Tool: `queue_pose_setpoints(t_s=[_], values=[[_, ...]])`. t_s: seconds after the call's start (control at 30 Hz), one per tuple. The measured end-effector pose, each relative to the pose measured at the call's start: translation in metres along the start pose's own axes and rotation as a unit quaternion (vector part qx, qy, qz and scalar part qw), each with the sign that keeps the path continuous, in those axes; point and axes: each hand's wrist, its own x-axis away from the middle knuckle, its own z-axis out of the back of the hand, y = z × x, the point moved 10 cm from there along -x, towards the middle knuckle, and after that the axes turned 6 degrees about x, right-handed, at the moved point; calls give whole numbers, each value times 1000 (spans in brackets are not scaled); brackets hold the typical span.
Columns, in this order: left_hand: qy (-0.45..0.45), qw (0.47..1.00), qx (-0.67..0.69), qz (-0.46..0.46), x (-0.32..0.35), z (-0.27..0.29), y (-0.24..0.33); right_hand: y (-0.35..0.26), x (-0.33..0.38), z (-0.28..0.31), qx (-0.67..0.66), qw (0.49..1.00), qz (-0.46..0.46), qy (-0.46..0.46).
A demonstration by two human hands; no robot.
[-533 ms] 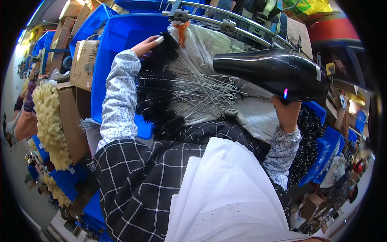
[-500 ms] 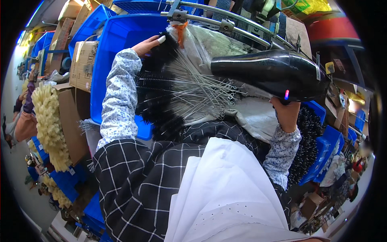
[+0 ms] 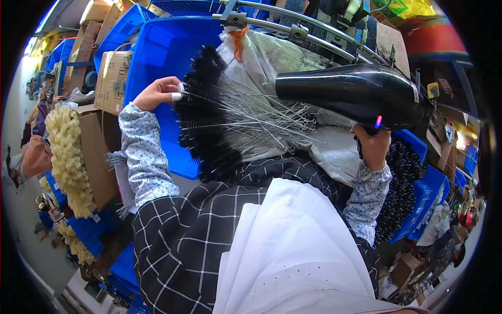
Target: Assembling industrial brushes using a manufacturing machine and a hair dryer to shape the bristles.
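A fanned pile of black wire brushes lies across grey cloth, bristled ends to the left, bare wire stems with looped ends to the right. My left hand is at the pile's left edge, thumb and fingers pinched at the bristle tips; white coverings show on its fingertips. In my right hand is the handle of a black hair dryer. Its nozzle points left over the looped wire ends, and a small red and blue light glows near the grip.
Behind the brushes stands a blue bin. Metal rails of a machine cross the top. Another bundle of black brushes is right of my forearm. At left are a cardboard box, cream bristle bundles and another person's arm.
My left hand has come down and left from the top of the brush pile to its left edge. The upper brushes have shifted a little. The hair dryer stays nearly in place.
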Motion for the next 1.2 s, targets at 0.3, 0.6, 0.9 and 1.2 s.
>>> queue_pose_setpoints(t_s=[0.3,0.6,0.9,1.2], values=[[230,953,91,173,-59,100,-128,-11,-1,-1,-9,1000,-1,15],[89,950,270,-126,-23,14,19,-12,-4,-2,-8,999,34,-20],[100,980,139,-101,0,6,19,-11,-11,-10,-44,999,-11,-25],[288,909,258,-159,2,46,-33,-14,-6,-12,-24,999,-11,-22]])
